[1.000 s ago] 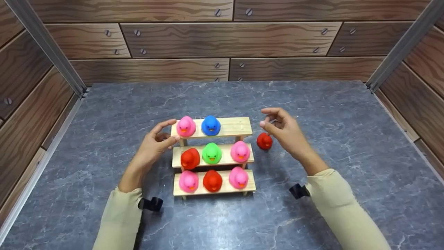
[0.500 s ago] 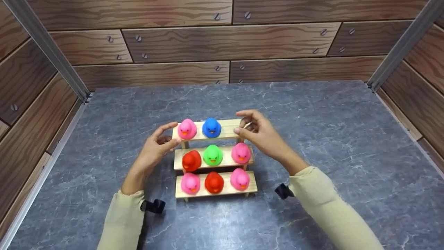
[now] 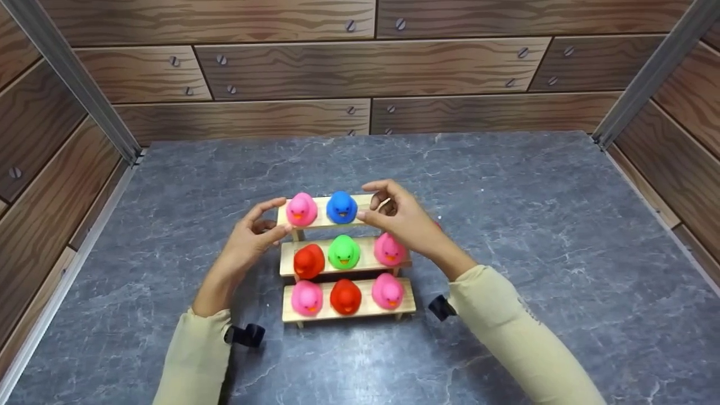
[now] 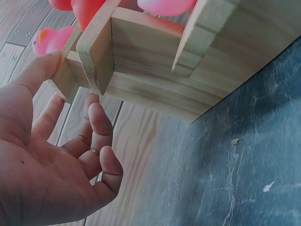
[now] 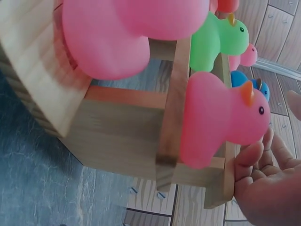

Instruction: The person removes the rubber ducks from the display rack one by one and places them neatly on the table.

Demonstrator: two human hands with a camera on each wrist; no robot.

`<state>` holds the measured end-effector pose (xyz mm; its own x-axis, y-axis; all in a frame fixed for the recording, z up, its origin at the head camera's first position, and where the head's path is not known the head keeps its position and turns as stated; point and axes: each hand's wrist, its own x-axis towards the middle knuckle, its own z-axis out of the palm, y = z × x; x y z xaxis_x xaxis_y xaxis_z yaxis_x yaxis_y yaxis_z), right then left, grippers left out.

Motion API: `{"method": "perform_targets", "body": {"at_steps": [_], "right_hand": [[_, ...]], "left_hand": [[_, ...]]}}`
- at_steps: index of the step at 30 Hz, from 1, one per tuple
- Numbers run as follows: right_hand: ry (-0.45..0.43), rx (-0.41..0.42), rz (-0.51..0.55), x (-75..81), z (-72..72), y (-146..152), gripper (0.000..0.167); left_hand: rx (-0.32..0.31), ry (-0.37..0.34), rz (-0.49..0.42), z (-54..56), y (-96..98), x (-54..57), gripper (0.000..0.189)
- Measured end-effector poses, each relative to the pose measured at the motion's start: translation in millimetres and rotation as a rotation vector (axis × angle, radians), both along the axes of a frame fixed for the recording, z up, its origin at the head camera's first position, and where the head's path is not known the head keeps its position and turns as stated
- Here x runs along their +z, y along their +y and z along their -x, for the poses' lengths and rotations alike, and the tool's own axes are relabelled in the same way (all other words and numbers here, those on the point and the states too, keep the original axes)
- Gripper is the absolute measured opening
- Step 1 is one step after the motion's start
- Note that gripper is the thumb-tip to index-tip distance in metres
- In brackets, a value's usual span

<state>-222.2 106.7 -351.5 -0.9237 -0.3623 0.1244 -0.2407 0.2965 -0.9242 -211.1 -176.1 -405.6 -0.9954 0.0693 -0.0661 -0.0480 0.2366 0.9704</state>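
A three-tier wooden display stand [image 3: 360,314] carries rubber ducks on each step. My left hand [image 3: 246,237] pinches the left end of the top plank, thumb on the near side and forefinger behind, as the left wrist view shows. A pink duck [image 3: 302,209] sits just beside those fingertips. My right hand [image 3: 406,218] hovers over the top plank's right part, thumb and forefinger spread apart right beside the blue duck [image 3: 341,207]. Its other fingers are bent and hold nothing visible. In the right wrist view, a pink duck [image 5: 207,117] on the middle step overlaps that hand's fingers [image 5: 251,157].
A red duck [image 3: 309,261], a green duck [image 3: 343,252] and a pink duck [image 3: 389,249] fill the middle step. Below are a pink duck [image 3: 306,298], a red duck [image 3: 345,296] and another pink duck [image 3: 387,291]. Wood-patterned walls [image 3: 360,67] enclose the grey table [image 3: 506,185].
My right hand has moved left, from beside the loose red duck on the table to the blue duck; it now covers nearly all of that red duck. My left hand keeps its hold.
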Motion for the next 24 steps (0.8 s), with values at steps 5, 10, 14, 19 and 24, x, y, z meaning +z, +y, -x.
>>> {"method": "perform_targets", "body": {"at_steps": [5,10,14,19,24], "right_hand": [[-0.004,0.010,-0.045,1.9,0.0,-7,0.051],[-0.028,-0.009,-0.108,1.8,0.8,-13,0.057],[-0.044,-0.038,-0.161,3.4,0.7,-17,0.060],[-0.043,-0.052,-0.193,5.1,1.2,-19,0.058],[-0.033,-0.070,-0.245,7.0,1.9,-20,0.055]], "left_hand": [[-0.002,0.002,0.007,-0.3,-0.2,2.6,0.055],[-0.002,-0.005,0.002,-0.9,0.0,2.6,0.055],[-0.002,-0.004,-0.012,-1.1,0.8,1.2,0.055],[-0.004,0.000,-0.025,-0.7,0.8,0.3,0.054],[-0.005,-0.012,-0.016,-0.2,-0.1,0.9,0.054]]}}
